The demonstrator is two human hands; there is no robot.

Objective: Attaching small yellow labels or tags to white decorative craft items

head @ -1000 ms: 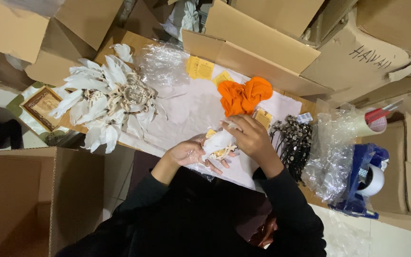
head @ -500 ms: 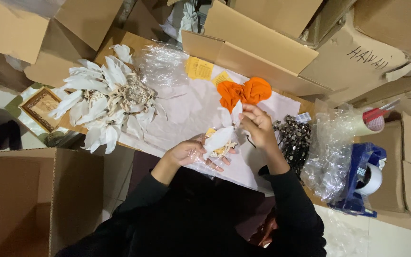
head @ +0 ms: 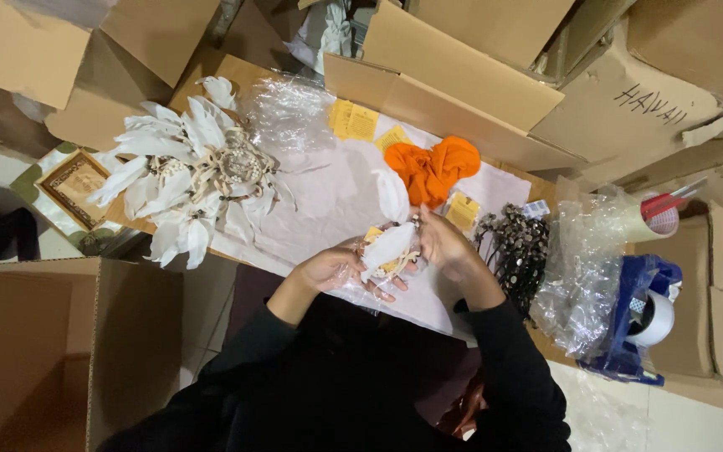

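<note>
The picture is upside down: my arms in black sleeves reach up from the bottom edge. My left hand (head: 332, 269) cups a small white feather ornament (head: 388, 244) with beads, lying in a clear plastic bag. My right hand (head: 443, 243) grips the same ornament from the right side. One white feather (head: 392, 194) sticks up above my fingers. Both hands hover over a white paper sheet (head: 328, 201) on the worktop.
A pile of white feather ornaments (head: 190, 172) lies at the left. An orange cloth (head: 431, 167) and yellow tags (head: 353, 121) sit beyond my hands. Dark beaded pieces (head: 516, 247), clear bags (head: 583, 268) and a blue tape dispenser (head: 642, 322) are right. Cardboard boxes (head: 462, 67) surround everything.
My right hand rose toward the orange cloth, then came back down to the ornament. A white feather now stands up above the ornament. My left hand stayed put.
</note>
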